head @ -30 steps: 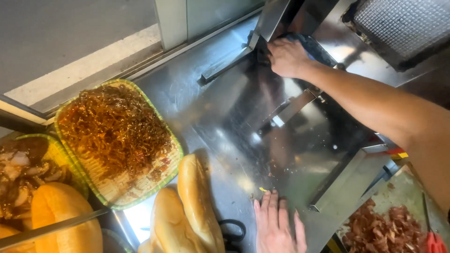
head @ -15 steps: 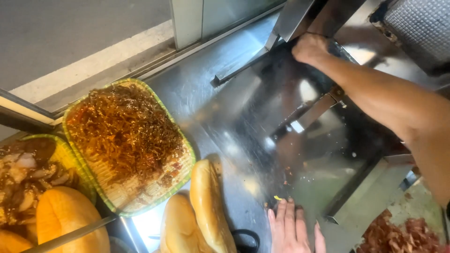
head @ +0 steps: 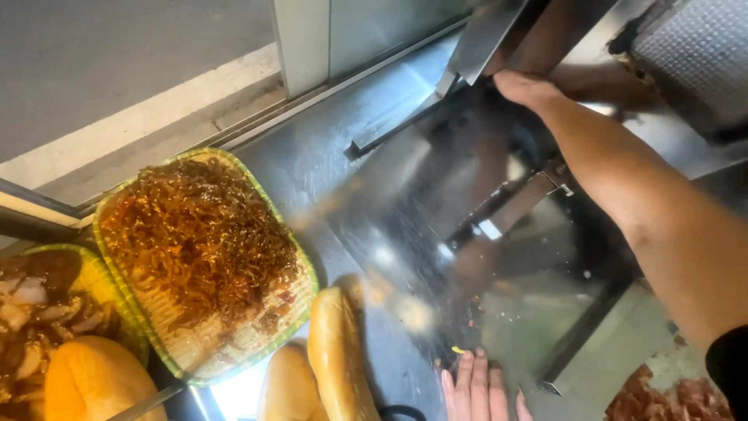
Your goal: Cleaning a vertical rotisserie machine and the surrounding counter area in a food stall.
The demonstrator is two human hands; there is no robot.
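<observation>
Steel fills most of what I see: the shiny, smeared stainless-steel table (head: pixel 366 195) is my landmark for everything else. My right hand (head: pixel 523 86) reaches to the far edge of that table, where it meets a slanted strip of grey sheet metal (head: pixel 487 35); the fingers are hidden behind the strip, so I cannot tell whether they are clamped on it or only pressed against it. My left hand (head: pixel 479 390) lies flat on the near edge of the table, fingers straight and together, holding nothing. Small crumbs (head: pixel 467 327) are scattered on the steel just beyond those fingertips.

On the table's left part sits a green-rimmed woven basket tray heaped with reddish-brown shredded dried meat (head: pixel 199 249). Two long pale baguette loaves (head: pixel 331 359) rest at the near edge, just beside that tray and close to my left hand. Further left, a second green-rimmed basket of sliced brown meat and mushrooms (head: pixel 39 312) is partly cut off, with a round golden bun (head: pixel 93 382) in front of it. At the table's near right corner a heap of reddish chopped meat (head: pixel 662 398) shows.
</observation>
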